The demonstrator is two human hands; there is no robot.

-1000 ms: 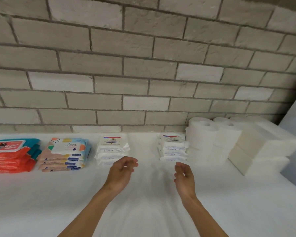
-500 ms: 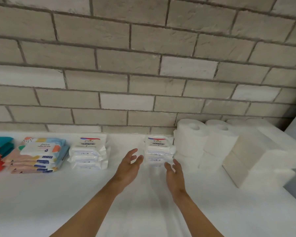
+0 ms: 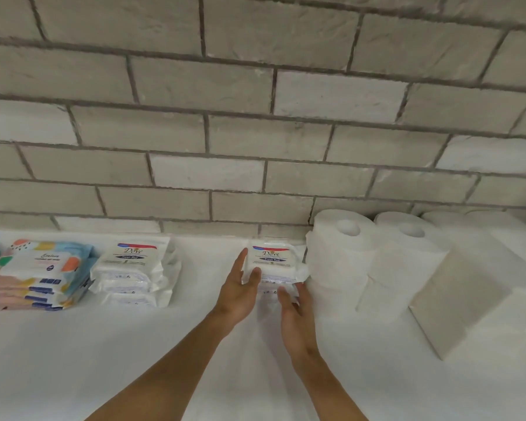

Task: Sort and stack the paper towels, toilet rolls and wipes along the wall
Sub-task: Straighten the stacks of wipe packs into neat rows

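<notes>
Flanking the short stack of Dove wipes point(image 3: 273, 259), your fingers point(image 3: 241, 262) are straight and relaxed and grasp nothing yet. The left hand point(image 3: 239, 291) stands edge-on at the stack's left end, with its thumb laid across the front face and apparently touching it. The right hand point(image 3: 296, 317) sits lower and nearer you, its fingers point(image 3: 286, 297) at the front right corner; whether they touch the wrapper cannot be told. The packs lie flat with their long axis running along the wall point(image 3: 255, 132), so your palms face the two short ends, which looks right for squeezing the stack between them. The left hand is the better placed. The right end is crowded, because the toilet rolls point(image 3: 337, 256) stand just beside it, perhaps touching the crinkled wrapper, so your right fingers will probably have to slip into that narrow seam first. The stack sits close to the back edge of the surface point(image 3: 134, 360), about midway along what shows. A matching Dove stack point(image 3: 135, 268) lies well apart toward the left edge, with bare surface between, and colourful wipes point(image 3: 37, 275) lie beyond it. The paper towels point(image 3: 468, 284) are at the right, past the rolls.
</notes>
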